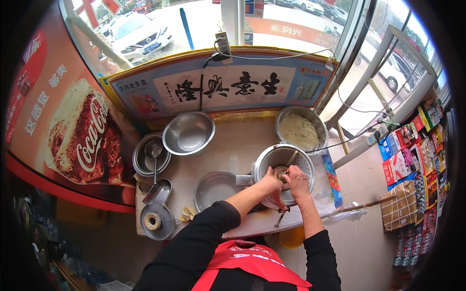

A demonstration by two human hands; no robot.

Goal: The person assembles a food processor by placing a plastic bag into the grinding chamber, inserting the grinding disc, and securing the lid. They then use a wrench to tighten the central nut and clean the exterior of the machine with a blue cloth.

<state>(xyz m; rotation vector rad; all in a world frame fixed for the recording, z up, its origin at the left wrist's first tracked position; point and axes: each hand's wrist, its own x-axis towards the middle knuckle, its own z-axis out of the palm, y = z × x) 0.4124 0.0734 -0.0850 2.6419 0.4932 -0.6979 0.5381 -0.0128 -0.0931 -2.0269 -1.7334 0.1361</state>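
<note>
The table point(238, 137) leaves a stretch of open top between the steel bowl point(189, 137) at its far left and the colander point(322, 130) of pale crumbs at its far right corner. The steel pot point(272, 157) sits near the right edge, its handle reaching over the pan point(213, 185). Inside its rim, the left hand point(274, 184) and right hand point(296, 182) meet, fingers curled; I can't tell what they grip.

Small item point(283, 178) between fingers point(294, 174) indistinct
</note>
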